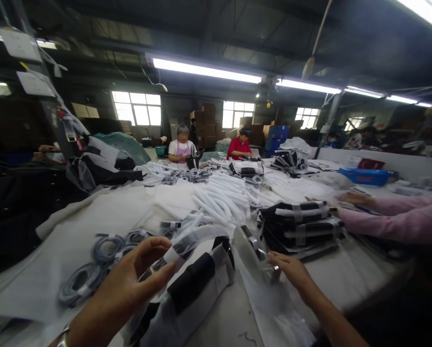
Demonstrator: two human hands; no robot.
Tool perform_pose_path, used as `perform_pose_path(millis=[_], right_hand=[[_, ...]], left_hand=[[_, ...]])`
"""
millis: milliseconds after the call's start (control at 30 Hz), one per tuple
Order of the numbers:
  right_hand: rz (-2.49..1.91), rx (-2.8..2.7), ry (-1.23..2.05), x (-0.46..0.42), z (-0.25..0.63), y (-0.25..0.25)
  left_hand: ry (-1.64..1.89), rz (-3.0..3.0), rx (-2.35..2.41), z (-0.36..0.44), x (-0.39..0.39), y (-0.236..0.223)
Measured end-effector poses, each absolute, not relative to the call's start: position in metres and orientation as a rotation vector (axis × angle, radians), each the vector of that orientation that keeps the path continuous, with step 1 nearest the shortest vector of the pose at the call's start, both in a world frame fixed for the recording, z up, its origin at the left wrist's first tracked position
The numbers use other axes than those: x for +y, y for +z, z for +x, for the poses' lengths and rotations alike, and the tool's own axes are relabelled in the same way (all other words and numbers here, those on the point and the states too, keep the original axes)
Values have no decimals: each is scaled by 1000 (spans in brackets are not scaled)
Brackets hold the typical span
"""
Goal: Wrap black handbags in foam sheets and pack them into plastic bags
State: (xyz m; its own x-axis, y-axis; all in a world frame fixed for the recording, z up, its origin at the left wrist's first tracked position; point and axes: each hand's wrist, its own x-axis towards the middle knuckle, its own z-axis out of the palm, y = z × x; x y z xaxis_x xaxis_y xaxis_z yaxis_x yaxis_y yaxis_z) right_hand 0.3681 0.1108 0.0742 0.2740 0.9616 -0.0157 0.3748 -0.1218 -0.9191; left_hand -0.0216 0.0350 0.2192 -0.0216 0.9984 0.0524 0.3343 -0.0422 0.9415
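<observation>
My left hand (136,272) is curled, thumb and fingers around a coiled tube (157,266) with a white band. Beneath it lies a folded white-and-black fabric bundle (192,286), slanting across the table in front of me. To the right of the bundle stands a grey tape dispenser (245,248). My right hand (291,272) has its fingertips closed at the dispenser's near end, on a shiny clear piece that looks like tape. More banded grey tube coils (82,284) lie left of my left hand.
Stacked black-and-white bundles (303,226) sit right of the dispenser, near a co-worker's pink sleeve (393,221). A heap of white tubes (219,202) covers mid-table. A blue basket (364,176) stands back right. Two people work across the table. Plastic sheet (274,308) lies in front.
</observation>
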Motion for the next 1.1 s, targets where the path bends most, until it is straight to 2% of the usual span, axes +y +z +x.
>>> perform_pose_path(millis=[367,600,833,1100], right_hand=[[-1487,-902,1035,71,376,100],[-1551,-781,1110,40,371,69],[-1616,-828,902,46,373,50],[-1623,-1117,526,12,344,95]], left_hand=[[1200,1446,1518,-22,36,212],[1133,1507,1509,-29,43,205],[1187,1471,1581,-18,35,213],[1180,1496,1481,-23,36,210]])
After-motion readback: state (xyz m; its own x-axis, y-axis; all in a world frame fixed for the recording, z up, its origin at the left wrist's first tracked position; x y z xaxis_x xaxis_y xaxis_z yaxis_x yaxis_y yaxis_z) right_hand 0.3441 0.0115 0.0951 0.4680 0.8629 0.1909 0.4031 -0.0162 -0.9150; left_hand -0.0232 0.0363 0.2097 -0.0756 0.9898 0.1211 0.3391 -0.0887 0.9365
